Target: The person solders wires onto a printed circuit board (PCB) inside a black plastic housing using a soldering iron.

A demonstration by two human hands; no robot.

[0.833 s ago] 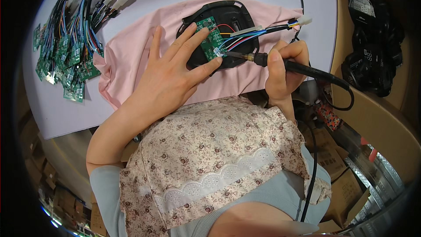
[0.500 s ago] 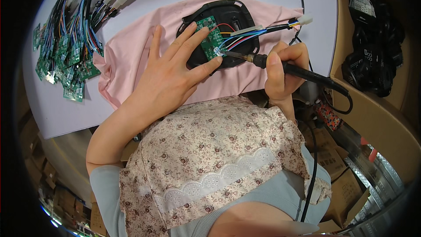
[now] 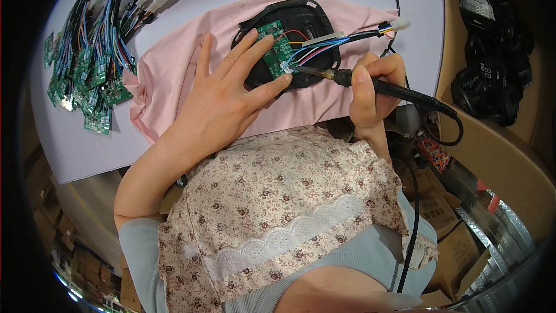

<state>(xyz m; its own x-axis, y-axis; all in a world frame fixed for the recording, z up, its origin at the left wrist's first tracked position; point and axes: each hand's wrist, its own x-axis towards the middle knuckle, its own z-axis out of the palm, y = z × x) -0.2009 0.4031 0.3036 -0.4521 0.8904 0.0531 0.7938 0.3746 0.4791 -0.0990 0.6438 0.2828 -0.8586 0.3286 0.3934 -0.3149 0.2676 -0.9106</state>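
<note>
A green circuit board lies in a black plastic housing on a pink cloth. Spread over the board's left side, my left hand presses it with its fingertips, thumb close to the small white connector. My right hand grips a soldering iron by its black handle. The iron's tip meets the board beside that connector, near my left thumb. Coloured wires run from the board to the right, ending in a white plug.
Several green boards with bundled wires are heaped on the white table at left. At right, an open cardboard box holds black display units. The iron's cable loops down beside the box.
The housing, board and wires have shifted very slightly left. My right hand and the iron have moved a few pixels with them; the grip is the same.
</note>
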